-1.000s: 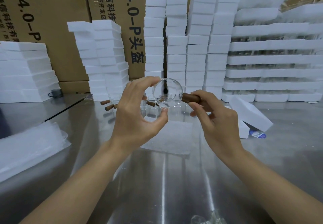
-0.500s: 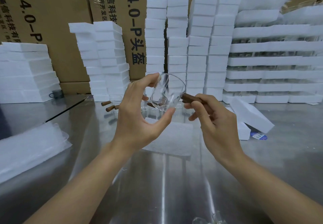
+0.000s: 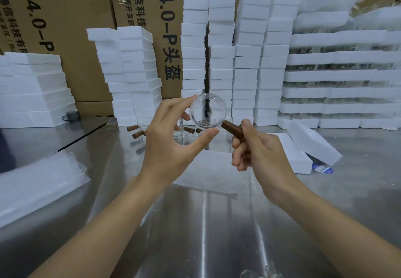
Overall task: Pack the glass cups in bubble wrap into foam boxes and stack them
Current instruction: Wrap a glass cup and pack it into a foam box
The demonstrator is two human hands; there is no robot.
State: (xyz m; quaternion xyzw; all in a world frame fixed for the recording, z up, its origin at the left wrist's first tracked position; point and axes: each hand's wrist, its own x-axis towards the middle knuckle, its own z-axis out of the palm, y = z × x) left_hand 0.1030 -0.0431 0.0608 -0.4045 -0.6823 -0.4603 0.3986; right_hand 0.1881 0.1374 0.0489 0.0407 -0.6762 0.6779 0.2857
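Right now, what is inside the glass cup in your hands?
Nothing shows inside the glass cup; through its clear wall you see the foam boxes stacked behind. The left hand pinches its rim and the right hand grips the wooden handle, covering its end.

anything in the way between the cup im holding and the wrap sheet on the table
Nothing visible does. The left hand and the right hand hold the glass cup in the air, and the wrap sheet lies bare on the table beneath.

Single head-worn wide-angle view, looking forward and down, close over hands, foam stacks behind.
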